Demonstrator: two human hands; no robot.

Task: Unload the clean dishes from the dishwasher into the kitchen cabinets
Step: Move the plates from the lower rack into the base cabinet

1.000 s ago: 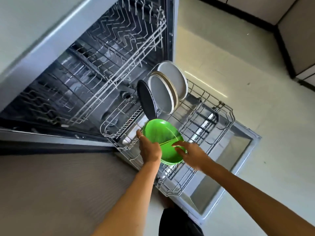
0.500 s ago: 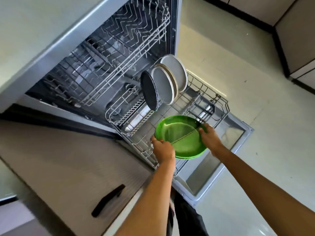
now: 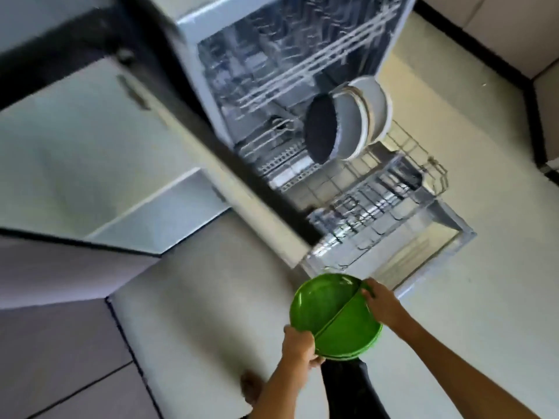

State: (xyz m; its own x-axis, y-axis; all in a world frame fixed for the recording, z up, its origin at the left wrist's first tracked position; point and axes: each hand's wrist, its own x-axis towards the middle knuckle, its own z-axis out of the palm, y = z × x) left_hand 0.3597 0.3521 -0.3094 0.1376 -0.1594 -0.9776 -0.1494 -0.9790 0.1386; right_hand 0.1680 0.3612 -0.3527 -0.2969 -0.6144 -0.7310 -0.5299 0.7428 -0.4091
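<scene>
Now both hands (left, right) on green plate

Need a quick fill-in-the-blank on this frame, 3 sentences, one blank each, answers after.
1. The divided plate held by both hands is ___ in colour.
2. The left hand and right hand grip the plate at opposite ___.
3. In the lower rack, the standing dish nearest the camera, the dark plate, is ___ than the pale ones behind it.

Answers: green; rims; darker
</scene>
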